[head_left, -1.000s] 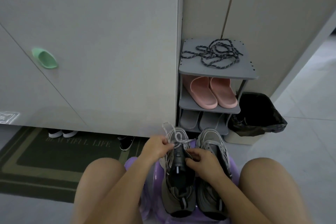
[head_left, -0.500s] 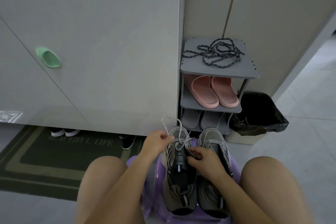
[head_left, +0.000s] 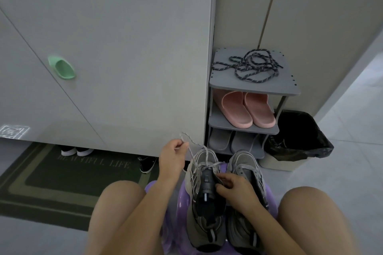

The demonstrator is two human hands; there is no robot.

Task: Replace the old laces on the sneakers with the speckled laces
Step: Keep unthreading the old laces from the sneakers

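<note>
Two grey sneakers stand side by side on a purple stool (head_left: 152, 187) between my knees. My left hand (head_left: 173, 156) pinches the pale old lace (head_left: 193, 152) of the left sneaker (head_left: 204, 203) and holds it up and to the left, partly out of the eyelets. My right hand (head_left: 234, 189) rests on that sneaker's tongue, fingers curled at the lace area; the hand hides what they hold. The right sneaker (head_left: 245, 166) keeps its lace. The dark speckled laces (head_left: 250, 66) lie in a loose tangle on the top of the grey shoe rack (head_left: 223, 85).
Pink slippers (head_left: 247, 111) and grey slippers (head_left: 231, 141) fill the rack's lower shelves. A bin with a black bag (head_left: 298, 138) stands right of the rack. A white cabinet door with a green handle (head_left: 62, 67) faces me. A dark doormat (head_left: 51, 172) lies left.
My left hand has drawn the old lace up and leftward, away from the left sneaker. My right hand has stayed on the tongue.
</note>
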